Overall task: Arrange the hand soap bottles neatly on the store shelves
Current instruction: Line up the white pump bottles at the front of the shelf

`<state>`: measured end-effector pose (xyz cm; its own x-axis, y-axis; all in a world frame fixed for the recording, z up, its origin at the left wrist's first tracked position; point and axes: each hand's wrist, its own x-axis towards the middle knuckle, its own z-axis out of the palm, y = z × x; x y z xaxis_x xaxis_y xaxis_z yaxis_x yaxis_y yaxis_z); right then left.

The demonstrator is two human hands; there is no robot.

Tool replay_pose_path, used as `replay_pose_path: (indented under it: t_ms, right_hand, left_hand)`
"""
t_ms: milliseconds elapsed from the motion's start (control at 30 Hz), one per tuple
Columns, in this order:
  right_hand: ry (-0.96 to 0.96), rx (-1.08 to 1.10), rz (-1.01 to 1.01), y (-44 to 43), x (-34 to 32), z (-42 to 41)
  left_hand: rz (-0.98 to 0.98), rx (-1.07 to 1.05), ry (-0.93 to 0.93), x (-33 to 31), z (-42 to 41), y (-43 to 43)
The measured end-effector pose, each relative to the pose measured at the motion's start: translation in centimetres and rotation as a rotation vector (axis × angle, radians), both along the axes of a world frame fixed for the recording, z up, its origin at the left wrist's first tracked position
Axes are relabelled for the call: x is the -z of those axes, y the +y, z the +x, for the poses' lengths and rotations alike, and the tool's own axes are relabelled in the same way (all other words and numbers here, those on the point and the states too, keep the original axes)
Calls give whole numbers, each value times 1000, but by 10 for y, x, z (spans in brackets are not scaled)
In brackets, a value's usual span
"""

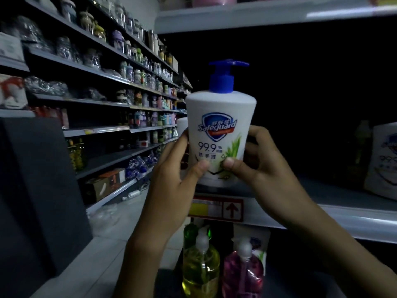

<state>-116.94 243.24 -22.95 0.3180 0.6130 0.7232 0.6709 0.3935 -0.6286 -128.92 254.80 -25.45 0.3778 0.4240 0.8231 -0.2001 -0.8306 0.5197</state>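
A white Safeguard hand soap bottle [220, 125] with a blue pump stands upright at the front edge of the grey shelf [343, 214]. My left hand [178, 175] grips its lower left side, thumb on the label. My right hand [255, 162] grips its lower right side, thumb also on the label. Another white Safeguard pack [382, 160] stands at the far right of the same dark shelf. Behind my left hand a second white bottle [182, 125] shows partly.
On the shelf below stand a yellow pump bottle [200, 269], a pink one [242, 274] and a green one [190, 233]. A price tag with an arrow [217, 208] hangs on the shelf edge. Long stocked shelves [129, 104] line the aisle at left. A dark panel [43, 190] stands near left.
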Motion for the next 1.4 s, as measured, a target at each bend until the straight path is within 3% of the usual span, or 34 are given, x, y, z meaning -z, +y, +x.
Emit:
replay_pose_path:
  t_ms: [433, 733, 933, 1200, 1400]
  right_hand:
    - [-104, 68, -80, 36, 9, 0]
    - [-114, 54, -116, 52, 7, 5]
    - [-122, 217, -187, 58, 7, 11]
    - [-96, -84, -394, 62, 5, 26]
    - [-125, -134, -425, 66, 3, 36]
  left_hand:
    - [-70, -44, 78, 14, -3, 30]
    - [-123, 14, 87, 11, -7, 42]
    - [-240, 160, 157, 17, 2, 49]
    - [-310, 269, 226, 16, 7, 61]
    - [-310, 289, 197, 15, 10, 70]
